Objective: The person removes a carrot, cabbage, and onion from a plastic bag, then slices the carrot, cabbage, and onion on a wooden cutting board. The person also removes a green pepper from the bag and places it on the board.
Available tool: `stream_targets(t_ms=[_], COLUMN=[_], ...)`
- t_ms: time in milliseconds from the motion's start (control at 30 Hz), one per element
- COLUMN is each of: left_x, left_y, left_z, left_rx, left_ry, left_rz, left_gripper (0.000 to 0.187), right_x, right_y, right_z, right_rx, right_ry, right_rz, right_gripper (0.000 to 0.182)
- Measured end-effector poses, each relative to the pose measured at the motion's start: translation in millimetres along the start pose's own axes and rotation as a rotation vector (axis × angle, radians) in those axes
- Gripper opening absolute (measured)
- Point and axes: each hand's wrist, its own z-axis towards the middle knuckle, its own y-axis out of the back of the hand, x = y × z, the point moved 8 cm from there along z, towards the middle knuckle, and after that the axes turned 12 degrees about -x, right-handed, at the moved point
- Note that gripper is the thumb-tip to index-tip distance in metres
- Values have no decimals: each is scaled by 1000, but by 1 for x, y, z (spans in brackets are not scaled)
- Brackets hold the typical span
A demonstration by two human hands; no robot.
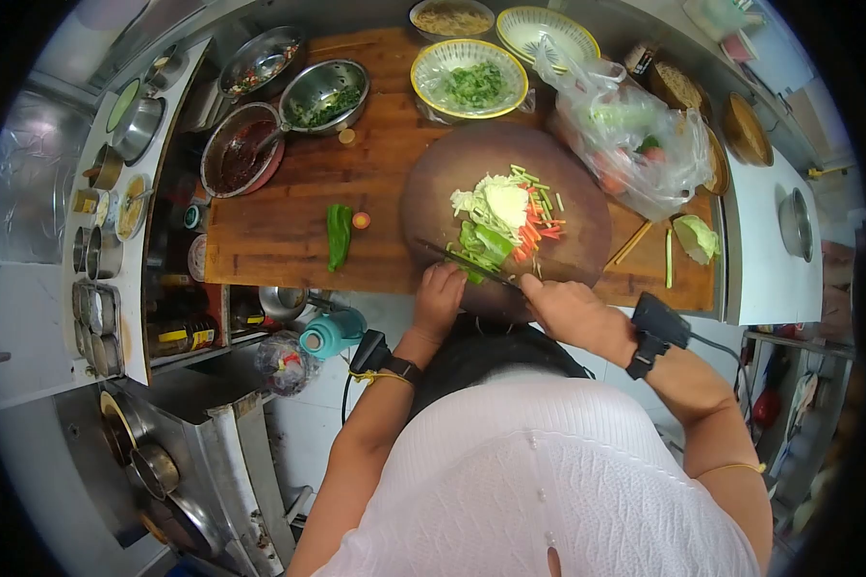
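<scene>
My right hand (pixel 568 313) is wrapped round the handle of a kitchen knife (pixel 467 261). Its blade lies slantwise across the near part of a round wooden chopping board (pixel 433 183). On the near side of the blade, the curled fingers of my left hand (pixel 438 294) press at a green pepper, mostly hidden, with a bit of green showing beside them. Cut green pepper (pixel 486 242) lies just beyond the knife. Behind it are shredded pale cabbage (pixel 503 202), red strips (pixel 532 236) and green stalk pieces (pixel 545 195).
A whole green pepper (pixel 339 236) and a carrot end (pixel 361 220) lie left on the wooden table (pixel 289 240). Metal bowls (pixel 325 94) and a yellow-rimmed plate (pixel 417 82) stand behind. At right are a plastic vegetable bag (pixel 635 144), chopsticks (pixel 633 242) and a cabbage piece (pixel 697 239).
</scene>
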Motion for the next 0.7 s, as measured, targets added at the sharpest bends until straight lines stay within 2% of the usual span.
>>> stream_targets(t_ms=[200, 400, 500, 567, 700], left_x=[-3, -6, -11, -10, -14], left_y=[2, 5, 9, 7, 11], left_z=[1, 2, 4, -1, -2], left_rx=[-28, -24, 0, 100, 87], left_ry=[7, -24, -45, -81, -114], left_rz=[6, 24, 58, 104, 83], left_gripper=[15, 18, 20, 23, 24], right_x=[-4, -16, -16, -5, 5], right_y=[3, -37, -27, -15, 3], right_z=[-8, 1, 2, 3, -8], right_rx=[109, -15, -65, -100, -120], right_ry=[-62, -92, -41, 51, 58], right_rz=[9, 54, 61, -1, 1], right_gripper=[18, 18, 17, 15, 16])
